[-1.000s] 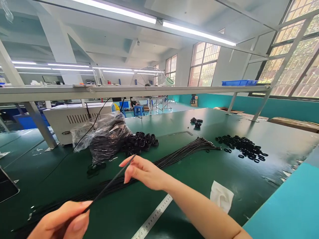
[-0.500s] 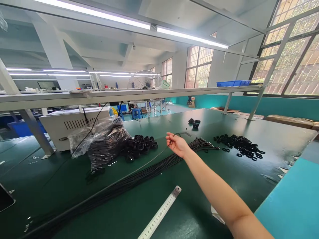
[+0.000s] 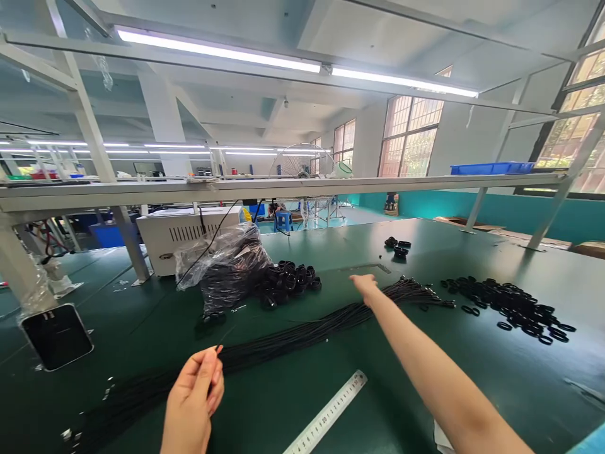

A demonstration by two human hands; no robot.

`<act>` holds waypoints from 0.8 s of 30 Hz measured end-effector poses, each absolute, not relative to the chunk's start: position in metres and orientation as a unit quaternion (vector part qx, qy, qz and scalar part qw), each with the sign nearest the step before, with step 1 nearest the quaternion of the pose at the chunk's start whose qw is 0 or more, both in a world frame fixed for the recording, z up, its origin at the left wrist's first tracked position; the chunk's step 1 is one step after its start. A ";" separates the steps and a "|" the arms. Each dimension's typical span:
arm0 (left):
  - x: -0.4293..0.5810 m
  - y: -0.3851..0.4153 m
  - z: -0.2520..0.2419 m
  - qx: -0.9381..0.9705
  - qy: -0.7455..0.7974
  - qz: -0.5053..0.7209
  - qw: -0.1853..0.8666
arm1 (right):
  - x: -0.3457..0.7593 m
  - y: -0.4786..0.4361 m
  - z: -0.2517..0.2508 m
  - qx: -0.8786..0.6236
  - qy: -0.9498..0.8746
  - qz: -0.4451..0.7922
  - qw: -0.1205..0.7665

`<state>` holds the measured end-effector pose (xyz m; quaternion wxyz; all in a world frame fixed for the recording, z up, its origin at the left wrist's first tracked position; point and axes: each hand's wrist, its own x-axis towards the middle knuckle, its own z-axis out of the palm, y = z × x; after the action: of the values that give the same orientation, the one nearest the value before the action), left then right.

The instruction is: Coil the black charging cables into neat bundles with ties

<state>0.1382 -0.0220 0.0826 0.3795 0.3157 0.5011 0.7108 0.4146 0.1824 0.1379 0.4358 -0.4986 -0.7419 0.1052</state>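
Note:
My left hand (image 3: 195,394) is closed in a pinch on a thin black cable (image 3: 225,336), of which only a short, faint length shows beyond the fingertips. Stretched out over the table, my right hand (image 3: 365,288) has its fingers pressed together; whatever they hold is too blurred to make out. Below both hands a long bundle of black cables (image 3: 302,334) lies across the table, its metal-tipped ends fanned out to the right of my right hand. A steel ruler (image 3: 328,416) rests flat in front of the bundle.
Black rings (image 3: 510,306) are spread at the right. Black round parts (image 3: 288,282) are heaped beside a clear plastic bag (image 3: 231,265). A few black parts (image 3: 399,247) sit farther back. A phone (image 3: 57,337) lies at the left, near a shelf post (image 3: 130,243).
My left hand has come into view at the lower left, pinching a cable. The view has turned left. My right hand stays over the bundle, and the cable trailing from it no longer shows clearly.

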 end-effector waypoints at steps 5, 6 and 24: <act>0.148 -0.021 0.077 0.319 0.455 0.703 0.444 | 0.333 0.113 0.117 -0.364 -0.825 0.190 0.390; 0.149 -0.023 0.075 0.323 0.446 0.694 0.465 | 0.319 0.099 0.116 -0.315 -0.846 0.197 0.383; 0.180 -0.053 0.076 0.284 0.262 0.467 0.796 | 0.313 0.077 0.126 -0.253 -0.851 0.279 0.365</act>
<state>0.1796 -0.0528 0.0757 0.7957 0.2837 0.2622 0.4666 0.3132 0.0774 0.1262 0.3650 -0.2533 -0.8514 0.2786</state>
